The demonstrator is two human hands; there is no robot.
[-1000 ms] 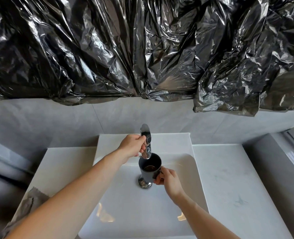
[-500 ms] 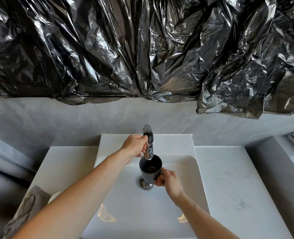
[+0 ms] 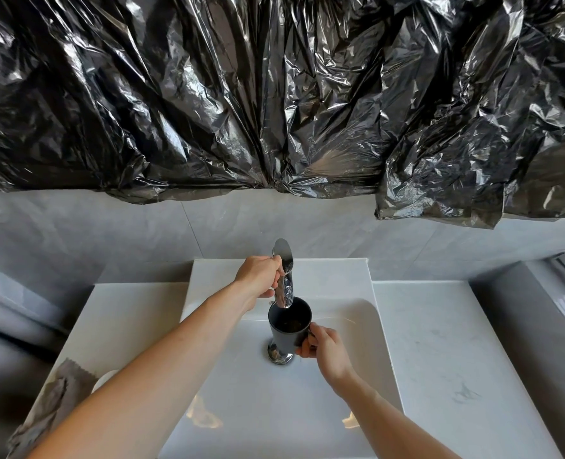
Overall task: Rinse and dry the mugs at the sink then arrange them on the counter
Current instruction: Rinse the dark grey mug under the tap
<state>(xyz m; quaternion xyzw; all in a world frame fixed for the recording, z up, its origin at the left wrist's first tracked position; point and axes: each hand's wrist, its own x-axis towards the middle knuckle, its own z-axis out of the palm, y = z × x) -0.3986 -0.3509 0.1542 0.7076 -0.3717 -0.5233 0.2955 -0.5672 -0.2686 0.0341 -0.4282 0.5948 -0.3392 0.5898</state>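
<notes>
Head view: dark mug [image 3: 289,326] (upright, open-topped) beneath chrome faucet [image 3: 284,283].

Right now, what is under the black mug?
The shiny drain in the white sink peeks out below the black mug. The mug hides most of it. The right hand holds the mug.

Two bare forearms, no sleeves in view, left grip [image 3: 258,276] and right grip [image 3: 327,349] bare, slender wrists
</notes>
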